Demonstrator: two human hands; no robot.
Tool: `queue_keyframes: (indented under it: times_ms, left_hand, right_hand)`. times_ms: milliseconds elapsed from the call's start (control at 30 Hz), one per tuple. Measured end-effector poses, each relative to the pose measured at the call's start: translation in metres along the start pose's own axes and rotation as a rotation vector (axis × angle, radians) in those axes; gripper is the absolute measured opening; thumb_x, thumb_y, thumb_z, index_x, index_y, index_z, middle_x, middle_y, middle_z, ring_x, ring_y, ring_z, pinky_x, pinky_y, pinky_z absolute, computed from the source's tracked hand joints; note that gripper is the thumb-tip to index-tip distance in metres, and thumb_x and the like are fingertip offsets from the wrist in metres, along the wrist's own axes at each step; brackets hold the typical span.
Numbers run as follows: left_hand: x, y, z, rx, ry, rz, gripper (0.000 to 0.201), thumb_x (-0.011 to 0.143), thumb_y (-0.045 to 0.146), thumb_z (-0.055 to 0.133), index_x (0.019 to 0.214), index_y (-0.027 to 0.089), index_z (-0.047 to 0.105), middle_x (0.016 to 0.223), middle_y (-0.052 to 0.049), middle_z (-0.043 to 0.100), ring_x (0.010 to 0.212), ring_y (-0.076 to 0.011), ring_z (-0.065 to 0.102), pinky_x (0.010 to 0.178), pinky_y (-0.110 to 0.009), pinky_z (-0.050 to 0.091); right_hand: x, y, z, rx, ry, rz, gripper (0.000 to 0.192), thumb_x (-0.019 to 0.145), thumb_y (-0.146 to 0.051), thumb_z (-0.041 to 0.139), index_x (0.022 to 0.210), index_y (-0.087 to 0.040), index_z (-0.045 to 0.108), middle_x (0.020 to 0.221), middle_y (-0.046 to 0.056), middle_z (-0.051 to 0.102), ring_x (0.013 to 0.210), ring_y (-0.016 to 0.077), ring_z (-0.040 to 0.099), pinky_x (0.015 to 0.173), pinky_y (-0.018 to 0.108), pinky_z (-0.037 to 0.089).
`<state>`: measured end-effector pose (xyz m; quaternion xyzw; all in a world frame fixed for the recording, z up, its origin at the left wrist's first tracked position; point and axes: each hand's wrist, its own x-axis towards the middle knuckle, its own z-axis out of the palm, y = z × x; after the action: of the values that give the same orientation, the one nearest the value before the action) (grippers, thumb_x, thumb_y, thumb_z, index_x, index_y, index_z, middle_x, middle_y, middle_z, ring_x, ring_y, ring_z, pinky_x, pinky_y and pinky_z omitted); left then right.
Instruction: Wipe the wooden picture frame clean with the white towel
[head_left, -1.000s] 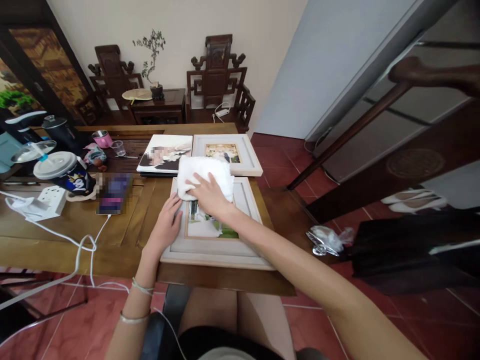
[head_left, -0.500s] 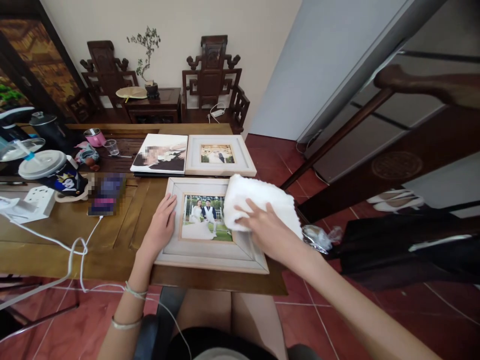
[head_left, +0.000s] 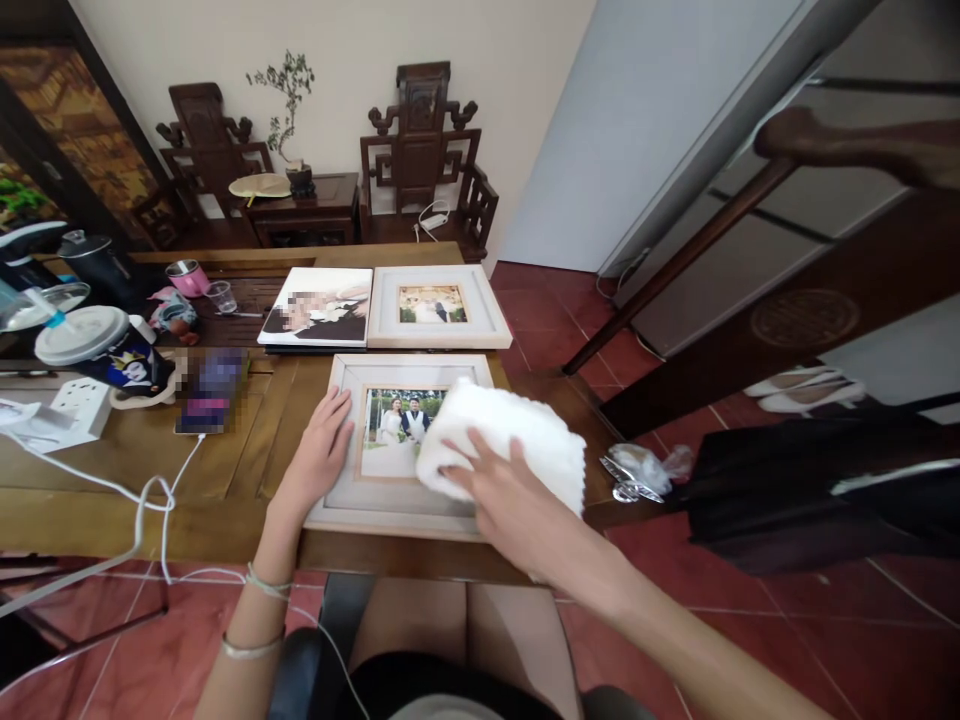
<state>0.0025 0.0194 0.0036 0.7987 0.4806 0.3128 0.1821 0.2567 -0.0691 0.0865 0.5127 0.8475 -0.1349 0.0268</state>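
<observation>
A pale picture frame (head_left: 397,518) with a wedding photo (head_left: 386,435) of two people lies flat near the table's front edge. My left hand (head_left: 322,440) holds this frame by its left side, fingers lying close together over the edge. On the photo's right part and the frame's right side rests a folded white cloth (head_left: 540,435) with a scalloped edge. My right hand (head_left: 502,490) presses down on the cloth, its fingers a little apart and curled into it; the cloth hides that corner of the frame.
Behind lie another framed photo (head_left: 480,315) and a photo panel (head_left: 289,300). To the left are a phone (head_left: 214,395) on a white cable, a lidded cup (head_left: 112,345), a power strip (head_left: 82,410) and a pink mug (head_left: 187,278). A crumpled clear wrapper (head_left: 637,468) lies at right.
My right hand has slid the cloth toward me and to the left, so it covers more of the photo's lower right. The frame's upper right edge shows more. My left hand stays put.
</observation>
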Motion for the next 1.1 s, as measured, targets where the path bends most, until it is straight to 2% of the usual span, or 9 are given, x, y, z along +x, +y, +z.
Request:
queue_keyframes:
  times_ms: [167,267,367,533,700,800,900,1000,1100]
  left_hand:
    - [-0.002,0.008,-0.006,-0.050,-0.011,-0.003,0.051,0.100,0.040,0.032,0.144,0.016,0.040,0.152,-0.014,0.038,0.143,-0.0229,0.029,0.119,-0.045,0.022]
    - [-0.004,0.011,-0.009,-0.109,0.032,0.032,0.057,0.100,0.045,0.024,0.151,0.020,0.025,0.158,-0.010,0.026,0.146,-0.0218,0.023,0.120,-0.042,0.018]
    - [-0.005,0.008,-0.008,-0.157,0.124,0.054,0.061,0.099,0.052,0.020,0.153,0.024,0.017,0.160,-0.007,0.021,0.147,-0.0231,0.019,0.120,-0.042,0.015]
    - [-0.007,0.006,-0.007,-0.214,0.172,0.015,0.066,0.097,0.058,0.016,0.154,0.026,0.014,0.160,-0.006,0.019,0.145,-0.0248,0.024,0.120,-0.043,0.017]
    - [-0.005,0.009,-0.007,-0.145,0.074,-0.060,0.061,0.099,0.053,0.016,0.147,0.020,0.034,0.154,-0.010,0.036,0.144,-0.0233,0.027,0.119,-0.045,0.019]
    - [-0.003,0.006,-0.005,-0.052,0.025,-0.039,0.050,0.099,0.045,0.033,0.137,0.018,0.048,0.150,-0.013,0.040,0.145,-0.0243,0.026,0.118,-0.048,0.022]
    - [-0.002,0.003,-0.002,0.003,0.009,0.008,0.044,0.097,0.038,0.042,0.134,0.017,0.051,0.152,-0.014,0.038,0.145,-0.0251,0.024,0.118,-0.049,0.023]
    - [-0.003,0.002,-0.002,0.020,-0.004,0.022,0.043,0.097,0.035,0.043,0.135,0.018,0.049,0.152,-0.015,0.036,0.146,-0.0251,0.023,0.117,-0.050,0.023]
    - [-0.003,0.002,-0.003,0.032,-0.013,0.024,0.043,0.097,0.035,0.043,0.136,0.018,0.048,0.153,-0.015,0.035,0.146,-0.0256,0.023,0.117,-0.050,0.023]
  right_hand:
    - [0.077,0.012,-0.002,0.084,0.109,0.035,0.068,0.073,0.004,0.035,0.138,-0.011,0.048,0.149,0.017,0.039,0.144,0.0372,0.015,0.106,0.070,0.018]
    - [0.120,-0.004,-0.003,0.086,0.116,-0.020,0.071,0.075,0.003,0.038,0.143,-0.014,0.041,0.155,0.014,0.029,0.144,0.0376,0.009,0.106,0.071,0.016]
    - [0.141,-0.028,-0.003,0.060,0.096,-0.124,0.064,0.076,0.000,0.046,0.138,-0.016,0.048,0.157,0.011,0.027,0.144,0.0396,0.008,0.106,0.073,0.014]
    - [0.109,-0.050,-0.002,0.025,0.037,-0.280,0.051,0.078,0.000,0.046,0.125,-0.017,0.059,0.152,0.012,0.037,0.142,0.0380,0.020,0.105,0.071,0.024]
    - [0.040,-0.048,-0.012,0.081,-0.176,-0.462,0.053,0.070,0.002,0.049,0.116,-0.017,0.066,0.143,0.013,0.049,0.137,0.0383,0.031,0.101,0.071,0.030]
    - [0.009,-0.038,-0.022,0.119,-0.207,-0.408,0.053,0.068,0.004,0.047,0.112,-0.016,0.067,0.141,0.013,0.051,0.135,0.0364,0.036,0.101,0.066,0.034]
    - [-0.004,-0.018,-0.027,0.122,-0.214,-0.308,0.057,0.063,0.007,0.041,0.103,-0.020,0.071,0.135,0.008,0.058,0.134,0.0303,0.040,0.104,0.057,0.037]
    - [-0.001,0.009,-0.023,0.108,-0.149,-0.178,0.058,0.060,0.008,0.038,0.095,-0.021,0.072,0.132,0.007,0.060,0.136,0.0256,0.038,0.110,0.054,0.030]
    - [0.017,0.037,-0.011,0.071,-0.004,-0.101,0.061,0.060,0.009,0.037,0.103,-0.020,0.071,0.142,0.005,0.051,0.141,0.0247,0.029,0.115,0.055,0.021]
